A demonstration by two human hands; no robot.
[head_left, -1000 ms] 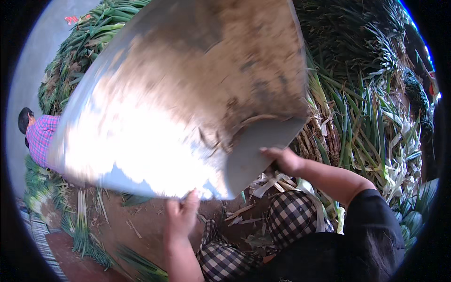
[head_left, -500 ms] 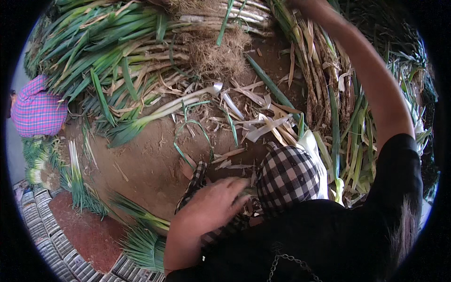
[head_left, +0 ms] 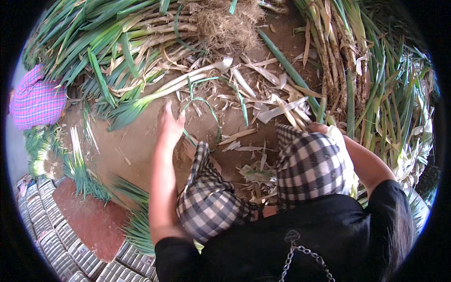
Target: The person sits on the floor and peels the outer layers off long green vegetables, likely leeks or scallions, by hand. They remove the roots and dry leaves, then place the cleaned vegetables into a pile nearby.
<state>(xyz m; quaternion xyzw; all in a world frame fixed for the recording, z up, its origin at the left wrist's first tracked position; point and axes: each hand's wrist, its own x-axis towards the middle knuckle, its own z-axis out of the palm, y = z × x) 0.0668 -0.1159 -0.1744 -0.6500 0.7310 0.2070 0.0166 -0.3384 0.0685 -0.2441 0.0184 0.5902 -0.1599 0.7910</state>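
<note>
My left hand point(head_left: 170, 123) reaches forward over the dirt floor, fingers stretched and thumb apart, holding nothing. Just beyond it lies a loose green onion point(head_left: 183, 85) with a pale stalk and green leaves, its white end toward the right. A thin green leaf point(head_left: 213, 110) curls on the ground beside this hand. My right hand point(head_left: 320, 128) is low beside my checkered right knee point(head_left: 310, 164), close to peeled dry leaf strips point(head_left: 284, 110). The knee hides most of its fingers, so its grip does not show.
A big heap of green onions point(head_left: 89, 51) with tangled roots point(head_left: 230, 28) spreads across the far left. More long stalks point(head_left: 333, 51) lie at the right among stripped leaves point(head_left: 394, 127). A small bundle point(head_left: 77, 155) rests at left, near a person in a plaid shirt point(head_left: 38, 101).
My left hand has swung forward from over my lap toward the loose green onion. My right arm has drawn back from the far stalks to beside my right knee.
</note>
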